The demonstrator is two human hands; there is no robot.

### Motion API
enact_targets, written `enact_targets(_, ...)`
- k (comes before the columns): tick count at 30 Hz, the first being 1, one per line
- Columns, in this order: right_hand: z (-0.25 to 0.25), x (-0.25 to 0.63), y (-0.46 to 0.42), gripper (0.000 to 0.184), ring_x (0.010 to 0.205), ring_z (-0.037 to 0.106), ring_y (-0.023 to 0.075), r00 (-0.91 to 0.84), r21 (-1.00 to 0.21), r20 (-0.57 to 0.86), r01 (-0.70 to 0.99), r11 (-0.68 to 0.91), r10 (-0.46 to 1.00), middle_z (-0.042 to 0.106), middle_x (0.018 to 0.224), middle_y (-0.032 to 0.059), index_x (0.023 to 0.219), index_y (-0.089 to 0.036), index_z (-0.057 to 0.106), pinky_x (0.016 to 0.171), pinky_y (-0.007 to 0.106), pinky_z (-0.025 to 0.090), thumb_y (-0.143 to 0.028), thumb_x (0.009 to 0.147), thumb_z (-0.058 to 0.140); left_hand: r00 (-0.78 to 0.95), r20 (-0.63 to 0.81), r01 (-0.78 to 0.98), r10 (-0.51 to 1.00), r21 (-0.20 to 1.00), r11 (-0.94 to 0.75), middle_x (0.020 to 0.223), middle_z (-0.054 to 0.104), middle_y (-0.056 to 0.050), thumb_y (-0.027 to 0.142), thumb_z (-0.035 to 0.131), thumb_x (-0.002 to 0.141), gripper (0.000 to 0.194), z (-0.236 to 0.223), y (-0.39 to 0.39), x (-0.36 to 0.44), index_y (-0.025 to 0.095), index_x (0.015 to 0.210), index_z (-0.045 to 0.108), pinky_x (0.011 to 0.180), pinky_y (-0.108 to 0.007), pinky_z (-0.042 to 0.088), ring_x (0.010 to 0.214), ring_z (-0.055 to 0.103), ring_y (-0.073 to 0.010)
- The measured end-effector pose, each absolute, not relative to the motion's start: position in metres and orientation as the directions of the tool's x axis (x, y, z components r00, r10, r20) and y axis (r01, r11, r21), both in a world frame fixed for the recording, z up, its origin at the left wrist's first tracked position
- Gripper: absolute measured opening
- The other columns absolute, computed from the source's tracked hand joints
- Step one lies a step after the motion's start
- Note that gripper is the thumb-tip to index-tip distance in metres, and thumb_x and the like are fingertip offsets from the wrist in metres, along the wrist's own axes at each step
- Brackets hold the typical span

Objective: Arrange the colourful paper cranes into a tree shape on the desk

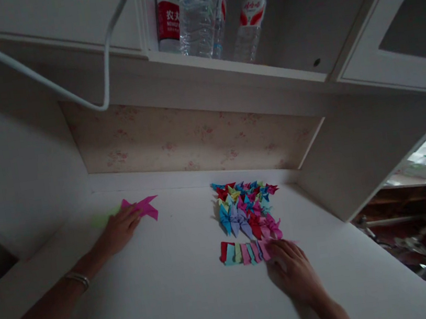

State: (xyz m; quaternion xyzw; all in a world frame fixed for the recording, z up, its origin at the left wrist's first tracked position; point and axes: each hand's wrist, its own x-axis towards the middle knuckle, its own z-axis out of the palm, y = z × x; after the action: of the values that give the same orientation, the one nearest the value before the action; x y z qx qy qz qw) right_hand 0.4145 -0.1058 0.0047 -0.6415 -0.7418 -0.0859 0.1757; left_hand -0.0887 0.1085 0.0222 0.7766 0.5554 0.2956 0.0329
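Note:
On the left of the white desk, my left hand point(121, 227) has its fingers closed over bright pink paper point(147, 208) with pointed corners. A blurred yellow-green patch point(104, 217) shows behind that hand. My right hand point(291, 267) is at the right end of a row of small folded paper strips point(238, 252) in red, light blue, green, pink and purple. Its curled fingers are on a pink folded paper strip point(264, 250), and the fingertips are partly hidden. Just beyond this row, folded paper cranes point(245, 205) in many colours stand packed in several rows.
A white desk surface point(184, 290) lies under both hands. Overhead, an open shelf point(239, 66) holds several plastic bottles point(198, 16). A white bent tube point(105, 85) hangs at upper left. A side panel point(356, 160) bounds the desk at right, near floral wallpaper point(194, 136).

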Motion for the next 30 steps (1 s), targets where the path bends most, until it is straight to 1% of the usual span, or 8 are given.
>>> enact_targets(3,-0.004,0.428,-0.102,0.045,0.121,0.049,0.0241,-0.109,-0.125,0.351,0.979,0.161,0.93,0.059,0.128,0.0089,0.123,-0.019,0.059,0.103,0.041,0.038,-0.021,0.08,0.047,0.357,0.413,0.758,0.838,0.396,-0.518,0.131,0.058,-0.005,0.038,0.035,0.093,0.041,0.035,0.071,-0.039,0.022,0.121,0.06,0.111,-0.038,0.028,0.126,0.046,-0.022)
enact_targets(7,-0.012,0.427,-0.101,0.043,0.118,0.051,0.0237,-0.029,-0.144,0.302,0.987,0.075,0.953,0.06,0.126,0.0096,0.124,-0.018,0.059,0.104,0.04,0.037,-0.023,0.084,0.042,0.572,0.296,0.581,0.765,0.512,-0.632,0.131,0.056,-0.003,0.033,0.039,0.093,0.038,0.042,0.005,0.049,0.026,0.125,0.056,0.109,-0.032,0.033,0.123,0.048,-0.0179)
enact_targets(11,-0.007,0.413,-0.104,0.042,0.116,0.053,0.0252,0.014,-0.134,0.251,0.991,0.02,0.968,0.061,0.124,0.0092,0.124,-0.021,0.06,0.101,0.045,0.037,-0.028,0.088,0.04,0.66,0.266,0.484,0.702,0.564,-0.669,0.135,0.052,-0.008,0.031,0.052,0.086,0.046,0.035,-0.027,0.122,0.023,0.131,0.05,0.109,-0.032,0.034,0.126,0.044,-0.0202)
enact_targets(14,-0.002,0.406,-0.109,0.041,0.114,0.053,0.0257,-0.012,-0.126,0.223,0.991,0.041,0.975,0.061,0.123,0.0084,0.123,-0.024,0.06,0.098,0.046,0.037,-0.029,0.086,0.043,0.708,0.231,0.504,0.667,0.496,-0.707,0.136,0.05,-0.012,0.039,0.06,0.081,0.052,0.029,-0.029,0.151,0.018,0.128,0.051,0.108,-0.036,0.035,0.127,0.044,-0.025)
enact_targets(19,0.003,0.399,-0.113,0.039,0.117,0.051,0.0249,-0.066,-0.167,0.217,0.981,0.103,0.974,0.06,0.123,0.0098,0.119,-0.022,0.061,0.1,0.043,0.036,-0.025,0.085,0.043,0.737,0.22,0.518,0.64,0.424,-0.743,0.111,0.063,-0.009,0.038,0.059,0.082,0.031,0.033,-0.032,0.157,0.021,0.109,0.062,0.099,-0.038,0.04,0.109,0.054,-0.0248)
enact_targets(22,0.009,0.393,-0.113,0.039,0.122,0.047,0.024,-0.123,-0.211,0.207,0.963,0.167,0.971,0.057,0.128,0.0101,0.12,-0.02,0.059,0.106,0.041,0.032,-0.024,0.086,0.042,0.748,0.214,0.5,0.629,0.442,-0.745,0.11,0.063,-0.007,0.037,0.059,0.082,0.035,0.038,-0.043,0.146,0.023,0.114,0.06,0.096,-0.038,0.041,0.106,0.054,-0.024)
enact_targets(25,0.018,0.382,-0.114,0.045,0.122,0.046,0.0236,-0.197,-0.241,0.156,0.943,0.231,0.968,0.056,0.13,0.0099,0.125,-0.019,0.055,0.105,0.04,0.032,-0.02,0.082,0.043,0.736,0.189,0.492,0.65,0.511,-0.705,0.113,0.063,-0.004,0.023,0.06,0.078,0.042,0.039,-0.056,0.131,0.025,0.12,0.056,0.098,-0.035,0.04,0.107,0.053,-0.022)
enact_targets(30,0.036,0.354,-0.113,0.052,0.116,0.049,0.0237,-0.299,-0.207,0.035,0.931,0.3,0.954,0.058,0.128,0.0079,0.127,-0.022,0.053,0.1,0.039,0.035,-0.015,0.076,0.047,0.707,0.158,0.517,0.689,0.549,-0.657,0.119,0.061,-0.003,0.013,0.057,0.072,0.051,0.04,-0.074,0.106,0.025,0.121,0.055,0.102,-0.038,0.037,0.112,0.051,-0.0224)
